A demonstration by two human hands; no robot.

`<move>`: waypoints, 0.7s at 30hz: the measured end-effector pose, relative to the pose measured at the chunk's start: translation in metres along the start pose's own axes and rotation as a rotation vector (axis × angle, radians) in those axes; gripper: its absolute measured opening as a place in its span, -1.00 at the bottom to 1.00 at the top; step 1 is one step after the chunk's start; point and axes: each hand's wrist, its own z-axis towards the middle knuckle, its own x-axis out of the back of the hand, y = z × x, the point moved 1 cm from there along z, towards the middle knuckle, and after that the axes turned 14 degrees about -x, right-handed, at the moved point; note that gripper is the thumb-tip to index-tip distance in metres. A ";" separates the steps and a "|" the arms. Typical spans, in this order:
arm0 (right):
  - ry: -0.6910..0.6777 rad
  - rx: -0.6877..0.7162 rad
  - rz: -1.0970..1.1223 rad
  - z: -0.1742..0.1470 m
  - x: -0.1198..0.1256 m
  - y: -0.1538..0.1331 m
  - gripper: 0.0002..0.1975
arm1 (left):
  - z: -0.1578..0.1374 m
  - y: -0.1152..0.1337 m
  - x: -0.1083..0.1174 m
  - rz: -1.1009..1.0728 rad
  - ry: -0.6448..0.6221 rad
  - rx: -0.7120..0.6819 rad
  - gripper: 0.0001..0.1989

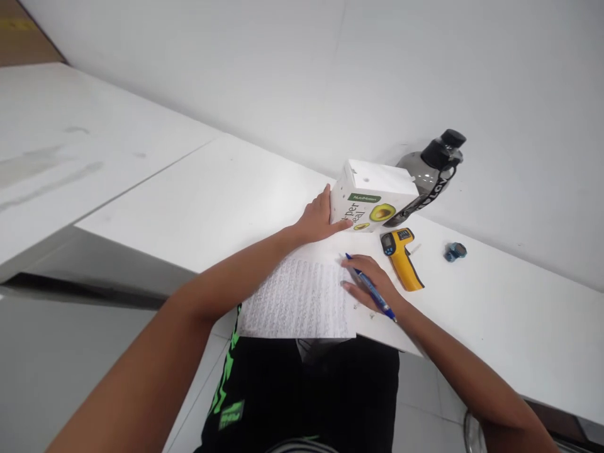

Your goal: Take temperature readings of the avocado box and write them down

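My left hand (pixel 317 220) grips the left side of a white carton (pixel 383 180) printed with avocados, its thumb across the lower front. The carton stands on the white table near the wall. In my right hand (pixel 377 274) is a blue pen (pixel 372 290), lying slantwise across the fingers. That hand rests just right of a sheet of paper (pixel 297 299) covered in dense lines of writing. The sheet lies at the table's front edge, partly under my left forearm. Close to the right hand is a yellow and black infrared thermometer (pixel 402 259), lying on its side.
Behind the carton, a grey bottle (pixel 427 173) with a black cap stands by the wall. A small dark blue device (pixel 455 251) sits farther right on the table (pixel 500 296). Another white tabletop (pixel 108 145) adjoins at the left, with a gap below its front edge.
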 end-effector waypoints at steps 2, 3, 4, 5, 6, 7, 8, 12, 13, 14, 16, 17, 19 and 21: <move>0.031 -0.187 0.146 0.002 0.006 0.004 -0.66 | -0.001 0.007 0.002 0.050 0.014 -0.043 0.28; 0.044 -0.278 0.223 0.003 0.009 0.006 -0.65 | -0.002 0.014 0.006 0.084 0.035 -0.095 0.28; 0.047 -0.352 0.287 0.004 0.012 0.008 -0.62 | -0.003 0.022 0.010 0.122 0.059 -0.170 0.24; 0.037 -0.405 0.335 0.004 0.014 0.010 -0.60 | -0.004 0.032 0.015 0.169 0.072 -0.248 0.19; 0.015 -0.437 0.368 0.005 0.016 0.012 -0.57 | -0.006 0.042 0.019 0.212 0.065 -0.324 0.10; -0.012 -0.454 0.392 0.005 0.017 0.013 -0.53 | -0.008 0.051 0.022 0.244 0.025 -0.402 -0.01; -0.030 -0.460 0.411 0.005 0.018 0.013 -0.50 | -0.011 0.059 0.023 0.269 -0.077 -0.483 -0.15; 0.044 -0.365 0.419 0.004 0.018 0.010 -0.52 | -0.026 0.067 0.012 0.424 -0.578 -0.674 -0.55; 0.074 -0.325 0.398 0.004 0.017 0.009 -0.56 | -0.029 0.065 0.007 0.470 -0.680 -0.669 -0.59; 0.098 -0.292 0.376 0.003 0.017 0.008 -0.61 | -0.032 0.063 0.002 0.508 -0.763 -0.650 -0.63; 0.131 -0.265 0.346 0.001 0.015 0.008 -0.68 | -0.036 0.058 -0.004 0.549 -0.876 -0.599 -0.68; 0.137 -0.269 0.337 0.000 0.014 0.008 -0.71 | -0.036 0.056 -0.005 0.558 -0.907 -0.576 -0.69; 0.132 -0.296 0.318 -0.001 0.011 0.006 -0.75 | -0.036 0.056 -0.006 0.561 -0.927 -0.542 -0.71; 0.120 -0.332 0.303 0.000 0.008 0.002 -0.78 | -0.035 0.057 -0.006 0.556 -0.924 -0.515 -0.75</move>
